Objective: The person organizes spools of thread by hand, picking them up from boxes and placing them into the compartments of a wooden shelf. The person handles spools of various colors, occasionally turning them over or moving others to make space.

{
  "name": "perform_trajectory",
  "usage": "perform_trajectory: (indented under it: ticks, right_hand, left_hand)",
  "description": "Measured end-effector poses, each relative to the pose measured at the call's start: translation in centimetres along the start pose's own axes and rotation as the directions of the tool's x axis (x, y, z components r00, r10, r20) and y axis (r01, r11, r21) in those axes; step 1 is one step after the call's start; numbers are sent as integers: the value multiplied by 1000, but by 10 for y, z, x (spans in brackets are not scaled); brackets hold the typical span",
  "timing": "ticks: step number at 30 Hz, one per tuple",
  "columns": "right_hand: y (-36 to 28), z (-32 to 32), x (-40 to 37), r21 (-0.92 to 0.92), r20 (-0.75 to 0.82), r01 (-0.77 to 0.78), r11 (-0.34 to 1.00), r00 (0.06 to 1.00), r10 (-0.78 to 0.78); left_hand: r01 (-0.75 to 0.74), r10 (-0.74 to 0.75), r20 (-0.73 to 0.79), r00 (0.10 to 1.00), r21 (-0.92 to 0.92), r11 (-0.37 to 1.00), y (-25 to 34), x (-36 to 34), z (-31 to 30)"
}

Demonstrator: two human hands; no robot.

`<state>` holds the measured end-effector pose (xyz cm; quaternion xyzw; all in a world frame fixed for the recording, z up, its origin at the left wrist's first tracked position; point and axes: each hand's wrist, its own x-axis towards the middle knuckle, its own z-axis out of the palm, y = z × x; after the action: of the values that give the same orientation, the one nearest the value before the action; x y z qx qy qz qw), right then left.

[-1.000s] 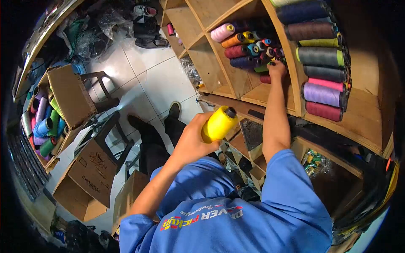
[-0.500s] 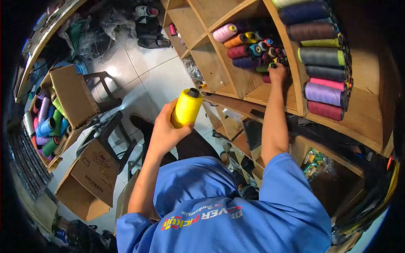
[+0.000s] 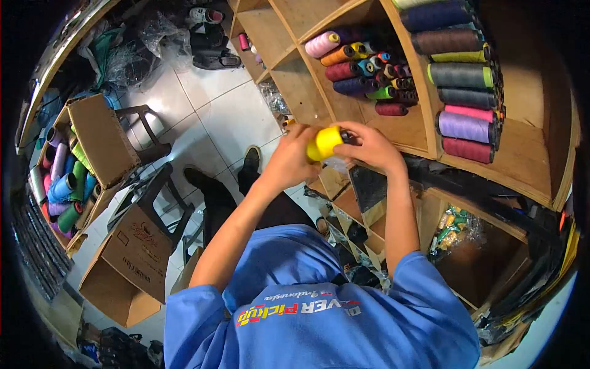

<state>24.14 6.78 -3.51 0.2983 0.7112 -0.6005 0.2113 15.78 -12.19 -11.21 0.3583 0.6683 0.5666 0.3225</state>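
A yellow thread spool (image 3: 326, 143) is tilted nearly on its side in front of the shelf. My left hand (image 3: 291, 155) wraps round its left end. At the other end, where the black core shows, my right hand (image 3: 375, 149) grips with thumb and fingers. Behind both hands, a shelf compartment holds stacked spools, among them a pink spool (image 3: 322, 44), an orange spool (image 3: 338, 56), a green spool (image 3: 382, 93) and a dark red spool (image 3: 391, 109) low at the front.
More spools, including a purple spool (image 3: 466, 125), are stacked in the right compartment of the wooden shelf (image 3: 424, 92). On the left stand a cardboard box (image 3: 101, 142) beside mixed spools and an open carton (image 3: 136, 249). Plastic bags (image 3: 165, 37) and shoes lie on the tiled floor.
My right hand has come out of the spool compartment and taken hold of the yellow spool's black-cored end. My left hand has moved right, and the spool has tipped from upright towards its side.
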Motion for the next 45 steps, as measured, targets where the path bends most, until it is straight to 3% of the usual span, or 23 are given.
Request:
perform_trajectory:
  ticks: [2, 3, 6, 7, 9, 12, 15, 18, 21, 24, 28, 29, 32, 33, 34, 36, 37, 38, 40, 42, 43, 44, 45]
  right_hand:
    - [11, -10, -3, -166, -38, 15, 986, 999, -22]
    - [10, -12, -6, -120, -111, -10, 993, 994, -3]
    - [35, -47, 10, -322, -405, -200, 925, 913, 57]
    - [43, -63, 17, -401, -512, -317, 859, 855, 77]
    - [67, -101, 35, -507, -659, -475, 719, 752, 32]
    - [85, -138, 58, -475, -740, -658, 584, 658, 138]
    - [123, -176, 94, -232, -819, -754, 614, 492, 294]
    - [140, -193, 118, -225, -829, -804, 550, 455, 326]
    - [145, -193, 125, -333, -849, -805, 491, 483, 214]
    - [119, -176, 114, -325, -838, -806, 495, 488, 245]
    - [107, -174, 104, -448, -793, -795, 410, 565, 228]
    - [100, -164, 99, -422, -811, -783, 458, 552, 195]
    - [115, -178, 102, -253, -828, -819, 515, 458, 322]
    - [97, -161, 93, -249, -842, -802, 542, 456, 287]
    - [90, -154, 89, -317, -821, -780, 539, 511, 256]
    - [89, -133, 88, -357, -871, -765, 535, 480, 105]
    - [87, -117, 82, -510, -813, -692, 511, 582, -23]
    - [87, -100, 77, -655, -720, -592, 471, 677, -150]
    - [105, -81, 101, -792, -512, -476, 384, 859, 9]
    - [117, -14, 112, -489, -378, -208, 847, 926, 9]
    - [115, 22, 117, -373, -214, -159, 914, 973, 81]
    - [108, 56, 123, -247, -44, -150, 958, 989, 143]
    - [109, 87, 133, -226, 44, -203, 953, 975, 218]
  left_hand:
    - [0, -2, 54, 999, 39, 999, -14, 16, 20]
    - [1, -5, 82, 997, 58, 998, -21, 20, 31]
    - [13, -7, -24, 1000, 237, 971, -22, 28, 55]
    - [60, -76, 69, 995, 220, 974, -26, 29, 59]
    - [64, -83, 84, 993, 211, 975, -27, 26, 60]
    - [82, -101, 77, 992, 219, 972, -39, 11, 57]
    - [127, -138, 50, 989, 181, 975, -55, 0, 51]
    - [160, -169, 39, 985, 173, 972, -62, -6, 39]
    - [195, -199, -6, 980, 226, 954, -66, -13, 25]
    - [181, -172, -63, 983, 214, 960, -81, -17, 15]
    - [234, -227, -57, 972, 230, 945, -87, -26, -3]
    - [236, -225, -76, 971, 230, 944, -88, -29, -7]
    - [277, -261, -101, 960, 210, 938, -83, -39, -26]
    - [295, -273, -136, 952, 179, 938, -78, -44, -33]
    - [269, -244, -159, 957, 160, 950, -78, -49, -38]
    - [224, -193, -218, 957, 126, 967, -80, -63, -51]
    - [165, -119, -264, 957, 159, 973, -74, -71, -62]
    - [197, -164, -298, 940, 85, 977, -71, -82, -71]
    - [212, -190, -351, 917, 26, 977, -50, -112, -100]
    - [185, -92, -412, 906, 191, 964, -31, -156, -134]
    - [253, -165, -422, 891, 163, 954, -15, -182, -152]
    - [235, -83, -494, 866, 254, 938, -5, -210, -169]
    - [257, -106, -571, 814, 190, 947, 12, -239, -189]
